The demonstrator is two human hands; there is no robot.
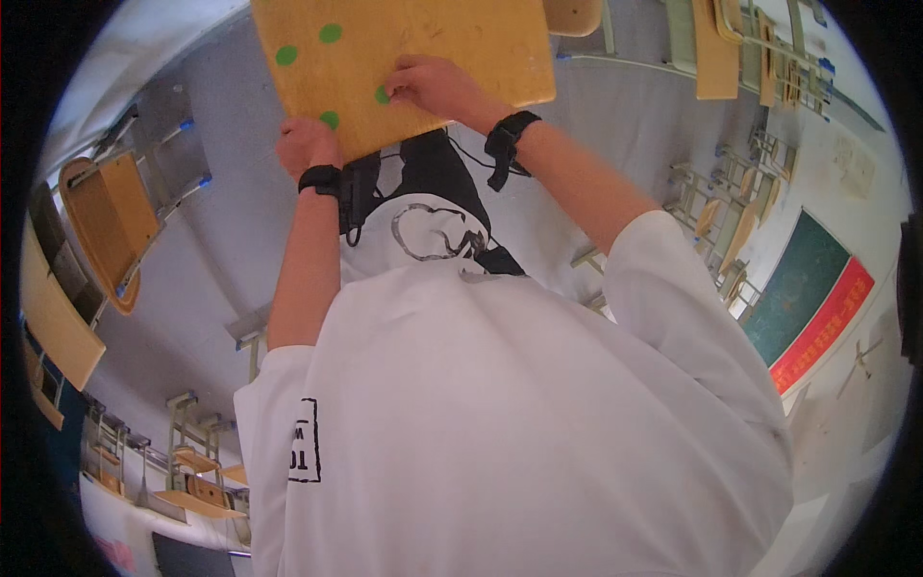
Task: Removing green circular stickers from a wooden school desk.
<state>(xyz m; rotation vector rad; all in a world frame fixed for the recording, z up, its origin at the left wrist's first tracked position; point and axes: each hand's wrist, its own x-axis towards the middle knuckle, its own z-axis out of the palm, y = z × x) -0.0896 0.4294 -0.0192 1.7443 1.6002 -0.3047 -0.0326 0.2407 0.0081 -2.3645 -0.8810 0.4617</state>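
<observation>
A wooden desktop (461, 36) with a yellow-brown surface lies before me at the top of the view. Flat green round discs (330, 33) are spread on its left half, another disc (286, 55) among them. My right hand (433, 83) is over the desktop, its curled fingertips at a third green disc (381, 94) that they partly cover; whether they pinch it is hidden. At the near left corner is my left hand (308, 144), fingers curled, close beside one more green disc (329, 120). What it holds, if anything, cannot be made out.
Black straps (320, 180) circle both wrists. A dark cable (469, 153) hangs by the desk's near edge. Chairs and desks with metal frames stand around, including a wooden chair (108, 223) at left. A green chalkboard (800, 288) and a red banner (822, 324) are on the right wall.
</observation>
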